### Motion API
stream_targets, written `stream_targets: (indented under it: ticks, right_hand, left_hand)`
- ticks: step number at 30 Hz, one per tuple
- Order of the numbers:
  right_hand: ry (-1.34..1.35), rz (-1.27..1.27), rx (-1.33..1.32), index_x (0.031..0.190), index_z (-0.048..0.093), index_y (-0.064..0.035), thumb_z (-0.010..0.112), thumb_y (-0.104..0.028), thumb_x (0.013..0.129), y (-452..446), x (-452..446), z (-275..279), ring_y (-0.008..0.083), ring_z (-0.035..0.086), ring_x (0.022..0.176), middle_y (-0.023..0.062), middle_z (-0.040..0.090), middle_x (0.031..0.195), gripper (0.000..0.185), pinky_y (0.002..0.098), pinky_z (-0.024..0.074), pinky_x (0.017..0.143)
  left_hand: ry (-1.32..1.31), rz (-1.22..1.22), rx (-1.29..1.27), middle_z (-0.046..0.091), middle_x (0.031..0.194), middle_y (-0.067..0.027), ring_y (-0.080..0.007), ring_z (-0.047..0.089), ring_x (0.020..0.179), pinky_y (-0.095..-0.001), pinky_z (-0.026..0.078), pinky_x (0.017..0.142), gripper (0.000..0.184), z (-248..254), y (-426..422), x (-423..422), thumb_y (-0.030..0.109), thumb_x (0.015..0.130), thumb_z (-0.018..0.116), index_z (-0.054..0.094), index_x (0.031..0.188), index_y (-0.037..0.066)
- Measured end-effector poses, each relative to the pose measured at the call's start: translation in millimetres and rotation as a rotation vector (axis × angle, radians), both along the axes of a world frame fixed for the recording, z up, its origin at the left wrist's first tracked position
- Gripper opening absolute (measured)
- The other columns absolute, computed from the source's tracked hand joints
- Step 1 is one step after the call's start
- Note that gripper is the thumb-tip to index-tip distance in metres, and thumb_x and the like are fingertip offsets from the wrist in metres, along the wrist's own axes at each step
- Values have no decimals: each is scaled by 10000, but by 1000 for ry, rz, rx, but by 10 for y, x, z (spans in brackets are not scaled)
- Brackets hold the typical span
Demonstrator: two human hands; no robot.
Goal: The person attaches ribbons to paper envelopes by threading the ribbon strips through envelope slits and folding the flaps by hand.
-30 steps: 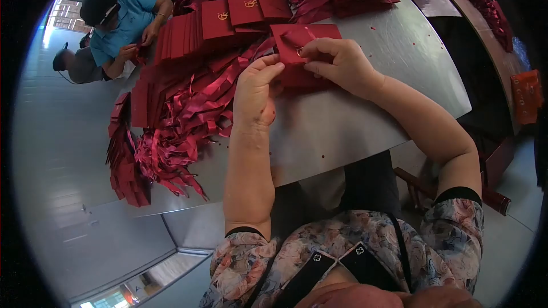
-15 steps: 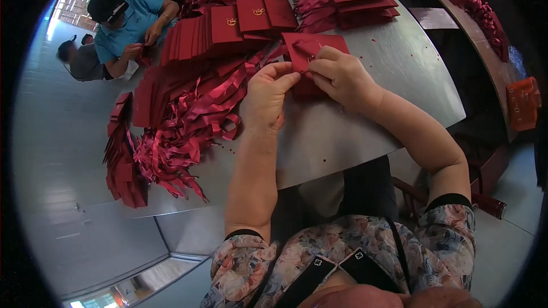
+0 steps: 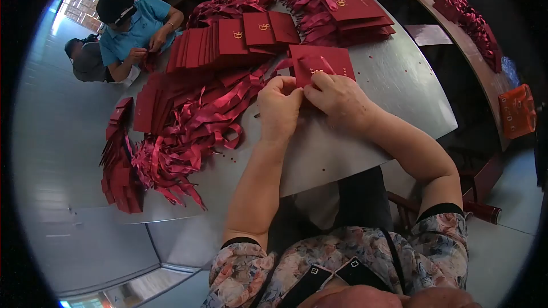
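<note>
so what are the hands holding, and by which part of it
A red bag, by its near edge: the left hand and right hand pinch close together there. Exactly what they grip at that edge is hidden.

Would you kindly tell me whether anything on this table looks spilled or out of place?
Yes, slightly: small reddish specks are scattered on the shiny grey table, some beside the tangled ribbons, others to the right of the held red bag. They look stray, belonging to no pile, though too small to identify.
</note>
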State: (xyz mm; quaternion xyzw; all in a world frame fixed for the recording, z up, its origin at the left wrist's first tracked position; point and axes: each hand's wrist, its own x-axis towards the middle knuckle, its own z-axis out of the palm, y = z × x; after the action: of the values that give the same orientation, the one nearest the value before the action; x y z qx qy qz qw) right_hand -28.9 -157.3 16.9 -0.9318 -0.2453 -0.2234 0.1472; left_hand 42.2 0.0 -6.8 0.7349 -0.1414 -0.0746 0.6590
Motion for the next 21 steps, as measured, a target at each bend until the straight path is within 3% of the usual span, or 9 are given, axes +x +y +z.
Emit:
stream_targets:
  ticks: [5,8,11,14,17,21]
  right_hand:
    - [66,-3,-11,879,568,-10,563,-98,783,-28,49,-57,316,602,850,146,546,908,130,415,507,743]
    - [4,-8,-17,880,569,-25,563,-104,784,-73,87,-104,312,604,851,143,553,907,124,410,506,745]
    - [4,60,-37,891,577,-30,569,-103,778,-108,119,-139,307,605,840,132,558,903,135,400,506,752]
    - [-83,116,-53,916,589,-30,576,-93,765,-117,132,-179,302,608,813,115,562,877,164,395,510,725]
    - [-48,48,3,905,601,-53,585,-88,758,-189,131,-150,301,618,804,100,566,865,152,395,516,707]
    - [78,77,301,909,647,-41,653,-102,786,-270,172,-176,304,631,824,98,610,884,138,375,517,694]
  left_hand:
    - [-56,30,170,684,817,-58,-119,618,713,-256,497,652,148,41,-49,-28,30,818,646,672,952,-26]
    - [323,-66,-205,682,887,-81,-152,638,747,-257,510,691,183,85,-16,27,4,861,575,671,1013,-27]
    - [443,-151,-230,679,957,-83,-152,649,808,-274,531,745,214,153,26,35,-23,881,560,655,1072,-12]
    - [390,-185,-131,673,998,-77,-156,655,827,-286,540,770,233,191,29,15,-24,881,566,642,1101,-10]
    - [488,-289,-231,670,1011,-67,-157,661,827,-283,554,743,262,96,116,159,-39,866,586,628,1121,3]
    - [503,-339,-166,671,1008,-66,-161,666,812,-272,565,702,290,119,131,174,-60,850,597,616,1128,19]
